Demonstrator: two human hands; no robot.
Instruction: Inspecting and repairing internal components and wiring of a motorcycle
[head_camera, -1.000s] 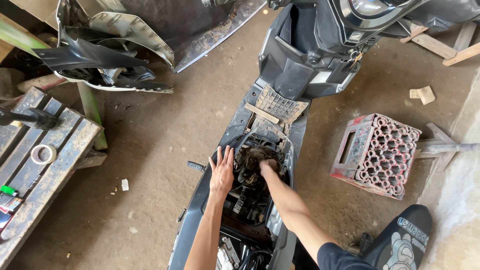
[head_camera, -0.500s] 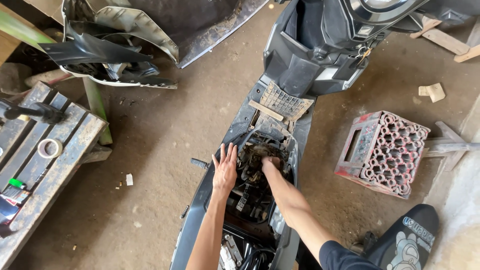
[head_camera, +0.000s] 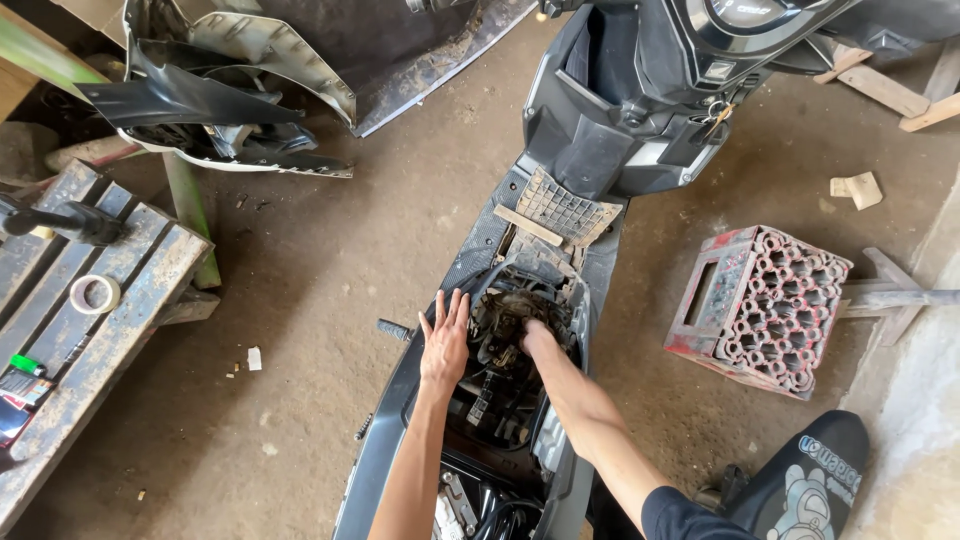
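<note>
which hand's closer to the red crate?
Right. The right hand reaches into the scooter's open engine bay, on the side toward the red crate. The left hand lies flat on the bay's far edge.

Round instrument screen (head_camera: 745, 12) on dark scooter dash at top edge, possibly small white sticker (head_camera: 716, 70) below

A motorcycle repair workshop: stripped scooter (head_camera: 560, 250) on a dirt floor (head_camera: 330, 300), removed body panels (head_camera: 220, 90), worn wooden workbench (head_camera: 80, 300), 1 plastic crate (head_camera: 760, 305).
</note>
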